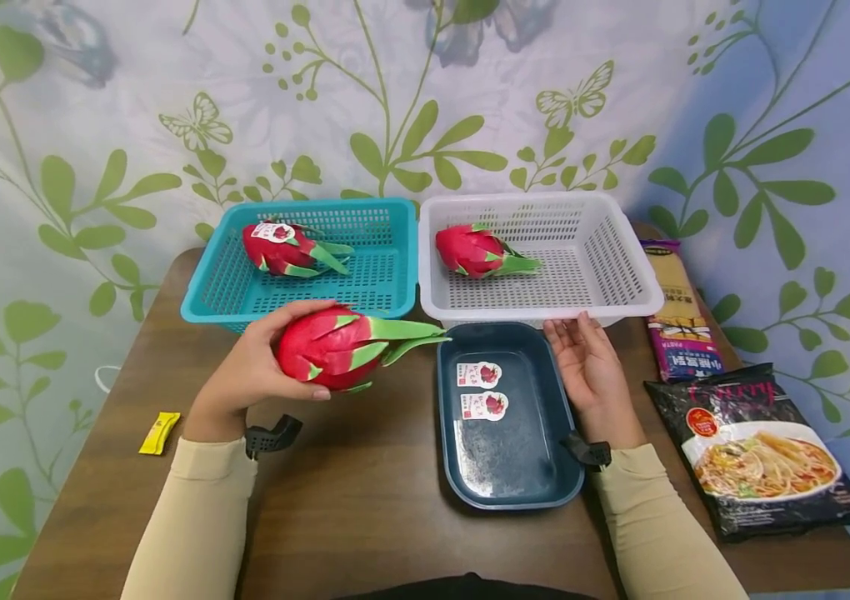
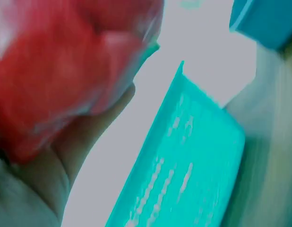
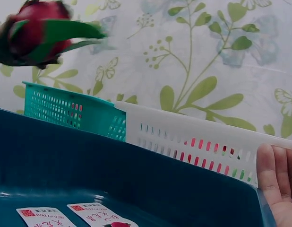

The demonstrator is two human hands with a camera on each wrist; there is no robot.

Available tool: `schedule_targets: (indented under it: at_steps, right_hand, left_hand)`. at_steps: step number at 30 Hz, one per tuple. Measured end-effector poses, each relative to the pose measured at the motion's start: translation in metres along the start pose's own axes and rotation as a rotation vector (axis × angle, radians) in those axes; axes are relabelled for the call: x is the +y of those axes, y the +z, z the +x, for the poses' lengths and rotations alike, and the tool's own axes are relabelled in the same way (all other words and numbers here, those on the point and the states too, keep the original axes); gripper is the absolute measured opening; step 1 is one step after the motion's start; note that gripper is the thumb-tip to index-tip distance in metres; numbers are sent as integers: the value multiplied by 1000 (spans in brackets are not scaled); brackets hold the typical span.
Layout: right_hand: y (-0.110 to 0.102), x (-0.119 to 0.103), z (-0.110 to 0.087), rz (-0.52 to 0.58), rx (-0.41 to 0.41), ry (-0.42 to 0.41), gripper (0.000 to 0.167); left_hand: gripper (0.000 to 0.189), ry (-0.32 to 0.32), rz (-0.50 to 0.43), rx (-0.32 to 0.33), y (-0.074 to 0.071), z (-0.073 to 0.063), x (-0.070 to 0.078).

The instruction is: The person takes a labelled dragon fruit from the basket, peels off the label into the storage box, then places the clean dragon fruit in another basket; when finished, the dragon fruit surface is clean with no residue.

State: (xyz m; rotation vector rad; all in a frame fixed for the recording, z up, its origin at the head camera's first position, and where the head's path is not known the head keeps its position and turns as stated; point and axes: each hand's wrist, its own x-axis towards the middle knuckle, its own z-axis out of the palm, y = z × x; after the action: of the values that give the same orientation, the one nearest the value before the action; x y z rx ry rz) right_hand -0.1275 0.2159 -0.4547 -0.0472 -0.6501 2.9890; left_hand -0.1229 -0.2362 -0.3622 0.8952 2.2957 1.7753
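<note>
My left hand (image 1: 263, 367) grips a dragon fruit (image 1: 327, 346) around its red body, thumb below and fingers over the top, its green leaf tips pointing right. It is held in front of the turquoise basket (image 1: 207, 292), blurred in the left wrist view. In that basket lies another dragon fruit (image 1: 275, 246) with a label on it. A third dragon fruit (image 1: 470, 250) lies in the white basket (image 1: 620, 267), no label showing. My right hand (image 1: 593, 375) has its palm turned up and fingers extended, fingertips right at the white basket's front wall, beside the dark blue tray (image 1: 515, 492).
Two dragon fruit labels (image 1: 479, 375) lie flat in the tray. To the right are a pasta packet (image 1: 683, 325) and a black noodle bag (image 1: 762, 458). A small yellow packet (image 1: 160, 433) lies on the wooden table (image 1: 350, 517) at left. A patterned curtain (image 1: 395, 100) hangs behind the baskets.
</note>
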Motion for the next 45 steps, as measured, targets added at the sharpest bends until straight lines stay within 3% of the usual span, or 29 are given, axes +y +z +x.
schedule_targets:
  at_steps: [6,11,15,20,25,28,32,39,45]
  right_hand:
    - [-2,4,-1,-32,4,-2,25]
    - [0,2,-1,-28,-17,-12,28]
    - [0,1,-1,-26,-18,-6,29]
    - [-2,4,-2,-64,-13,0,30]
    - [-2,4,-3,-88,-11,-10,32]
    - [-2,2,-2,-78,-16,-17,33]
    - [-2,1,-2,-67,-12,-20,33]
    - [-3,2,-2,-80,10,-11,36]
    - [-4,2,-2,-74,-4,-16,36]
  left_hand:
    - [94,-63,12,30,34,52,14]
    - [91,-92,42,73,63,107,16]
    - [91,-70,26,112,85,149,6]
    - [92,-116,64,134,109,181,-16]
    - [96,-146,317,27,123,204,-30]
    - [97,-106,445,-70,127,215,-33]
    - [95,-71,536,-153,135,226,-34]
    - [96,-142,642,-220,146,230,-35]
    - [97,-229,828,-271,151,229,-30]
